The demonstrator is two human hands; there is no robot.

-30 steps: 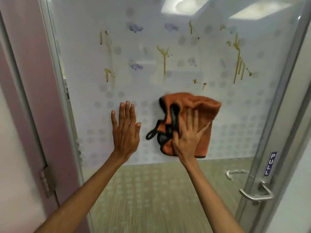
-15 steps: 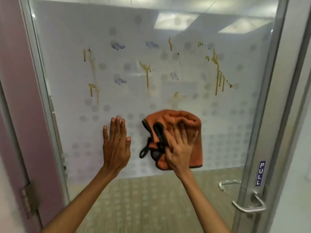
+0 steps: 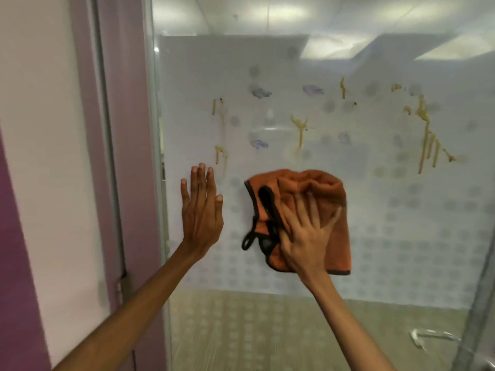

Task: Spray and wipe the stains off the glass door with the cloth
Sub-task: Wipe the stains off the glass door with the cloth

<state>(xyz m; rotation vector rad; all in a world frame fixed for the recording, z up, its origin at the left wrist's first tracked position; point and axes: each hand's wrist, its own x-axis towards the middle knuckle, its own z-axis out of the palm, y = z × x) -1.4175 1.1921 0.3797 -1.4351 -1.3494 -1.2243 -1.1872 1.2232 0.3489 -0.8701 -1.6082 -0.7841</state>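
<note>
The glass door (image 3: 388,215) fills the view, with a dotted frosted film. Yellow-brown drip stains (image 3: 426,135) and faint purple smudges (image 3: 259,91) mark its upper half. An orange cloth (image 3: 329,191) with a dark edge and loop is bunched flat against the glass just below the stains. My right hand (image 3: 305,234) presses on the cloth with fingers spread. My left hand (image 3: 201,212) lies flat and open on the glass to the left of the cloth, holding nothing. No spray bottle is in view.
A purple door frame (image 3: 126,156) and a pale wall (image 3: 45,129) stand at the left. The metal door handle (image 3: 428,338) shows at the lower right, blurred. A patterned floor is seen through the lower glass.
The view has swung left, so the frame fills the left side and the handle sits at the edge. My right hand's fingers have spread on the cloth. My left hand has stayed flat on the glass.
</note>
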